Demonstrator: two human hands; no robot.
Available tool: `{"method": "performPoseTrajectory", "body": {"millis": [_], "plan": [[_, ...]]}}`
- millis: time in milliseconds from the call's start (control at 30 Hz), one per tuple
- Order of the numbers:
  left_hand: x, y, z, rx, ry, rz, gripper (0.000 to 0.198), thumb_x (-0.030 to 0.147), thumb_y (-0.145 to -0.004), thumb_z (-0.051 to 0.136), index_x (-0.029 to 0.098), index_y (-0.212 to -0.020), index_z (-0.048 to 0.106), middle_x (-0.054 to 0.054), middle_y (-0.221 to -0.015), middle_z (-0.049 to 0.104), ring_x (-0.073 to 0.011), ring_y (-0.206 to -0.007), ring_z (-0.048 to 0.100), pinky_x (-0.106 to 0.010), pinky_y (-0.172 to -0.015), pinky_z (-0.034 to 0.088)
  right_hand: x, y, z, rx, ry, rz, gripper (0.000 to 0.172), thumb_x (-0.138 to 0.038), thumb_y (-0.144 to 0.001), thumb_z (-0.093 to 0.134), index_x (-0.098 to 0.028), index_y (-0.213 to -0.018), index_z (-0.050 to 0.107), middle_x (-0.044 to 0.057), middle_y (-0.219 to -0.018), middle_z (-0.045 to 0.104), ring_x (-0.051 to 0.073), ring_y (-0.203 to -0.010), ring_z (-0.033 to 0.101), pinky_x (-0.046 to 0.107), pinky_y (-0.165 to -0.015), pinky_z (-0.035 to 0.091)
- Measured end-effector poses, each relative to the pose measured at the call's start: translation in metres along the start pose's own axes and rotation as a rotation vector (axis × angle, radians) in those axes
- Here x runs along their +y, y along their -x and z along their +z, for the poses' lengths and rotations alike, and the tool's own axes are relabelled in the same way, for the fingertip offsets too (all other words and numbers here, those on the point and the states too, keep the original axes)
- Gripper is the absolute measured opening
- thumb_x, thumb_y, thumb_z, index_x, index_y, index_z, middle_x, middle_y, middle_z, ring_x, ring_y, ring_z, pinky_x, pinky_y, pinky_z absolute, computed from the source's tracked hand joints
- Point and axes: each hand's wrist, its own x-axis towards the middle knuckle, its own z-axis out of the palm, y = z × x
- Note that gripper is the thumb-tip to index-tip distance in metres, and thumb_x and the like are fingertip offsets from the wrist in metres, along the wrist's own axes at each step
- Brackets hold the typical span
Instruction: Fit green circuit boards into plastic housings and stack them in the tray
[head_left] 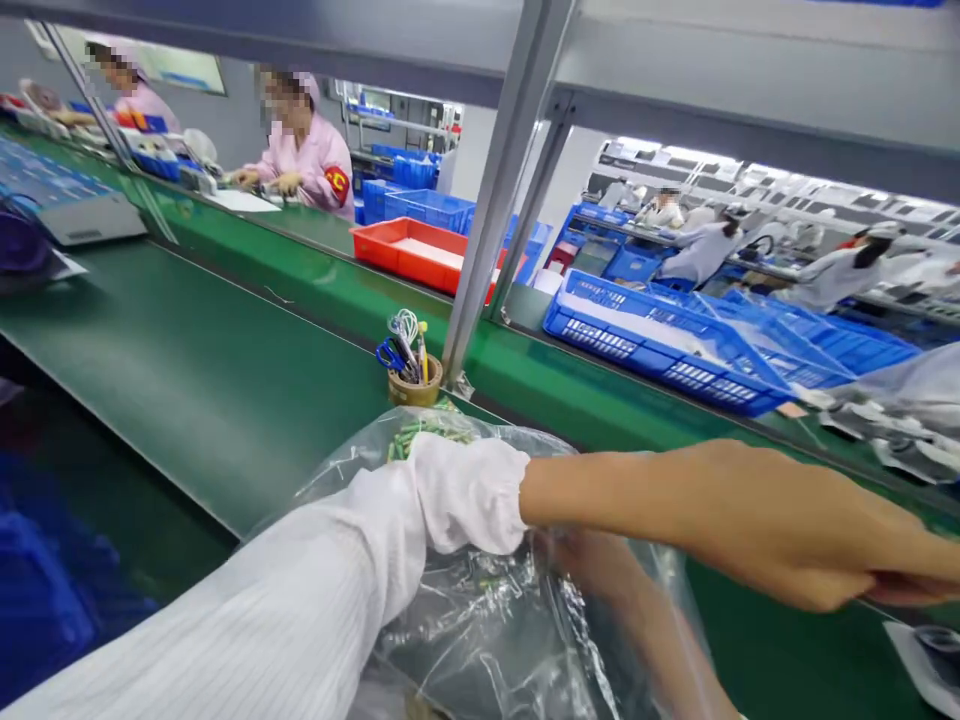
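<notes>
My left hand point(806, 545) stretches across to the right edge, its arm in a white sleeve. The fingers are bunched together; their tips run out of the picture, so anything in them is hidden. Below that arm is a large clear plastic bag point(487, 650). Small green stick-like pieces point(427, 435) show at its far side. My right hand point(581, 555) appears blurred through the clear plastic, under my left forearm. Its fingers are hidden, and I cannot tell whether it grips the bag or something inside.
A green conveyor belt point(225, 370) runs past. A tape-roll holder point(415, 388) with scissors and pens stands beside a metal post point(499, 190). Beyond are a red tray point(412, 255), a blue crate point(660, 345) and co-workers. A dark round part point(941, 640) lies lower right.
</notes>
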Motion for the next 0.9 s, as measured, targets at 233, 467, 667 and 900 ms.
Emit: {"method": "performPoseTrajectory", "body": {"millis": [233, 467, 667, 900], "plan": [[0.005, 0.131, -0.022, -0.188, -0.495, -0.858, 0.021, 0.016, -0.104, 0.059, 0.018, -0.12, 0.072, -0.019, -0.11, 0.076, -0.0312, -0.101, 0.075, -0.046, -0.079, 0.052, -0.031, -0.005, 0.027, -0.161, -0.15, -0.272, 0.044, -0.043, -0.114, 0.049, -0.03, -0.148, 0.075, 0.008, -0.153, 0.072, 0.032, -0.141, 0.069, 0.057, -0.123, 0.055], [0.019, 0.274, 0.01, -0.331, -0.491, -1.374, 0.023, 0.032, -0.108, 0.052, 0.017, -0.119, 0.067, -0.019, -0.121, 0.075, -0.0369, -0.105, 0.076, -0.043, -0.083, 0.055, -0.048, -0.01, 0.063, -0.119, 0.089, -0.337, 0.058, -0.049, -0.106, 0.068, -0.027, -0.16, 0.064, 0.017, -0.168, 0.057, 0.042, -0.152, 0.056, 0.07, -0.124, 0.045], [0.021, 0.272, 0.061, 0.029, -0.402, -1.29, 0.026, 0.03, -0.112, 0.033, 0.022, -0.103, 0.057, -0.011, -0.104, 0.074, -0.0297, -0.097, 0.072, -0.039, -0.083, 0.047, -0.067, -0.02, 0.049, -0.169, 0.207, -0.276, 0.068, -0.051, -0.101, 0.077, -0.014, -0.157, 0.066, 0.022, -0.142, 0.073, 0.041, -0.131, 0.067, 0.055, -0.11, 0.056], [0.013, 0.229, 0.087, 0.204, -0.18, -1.054, 0.02, 0.034, -0.107, 0.037, 0.025, -0.097, 0.052, -0.007, -0.094, 0.069, -0.0258, -0.091, 0.068, -0.036, -0.083, 0.048, -0.054, -0.026, 0.036, -0.027, 0.089, -0.212, 0.038, -0.045, -0.096, 0.084, -0.014, -0.118, 0.08, 0.019, -0.115, 0.077, 0.035, -0.105, 0.071, 0.049, -0.095, 0.06]]}}
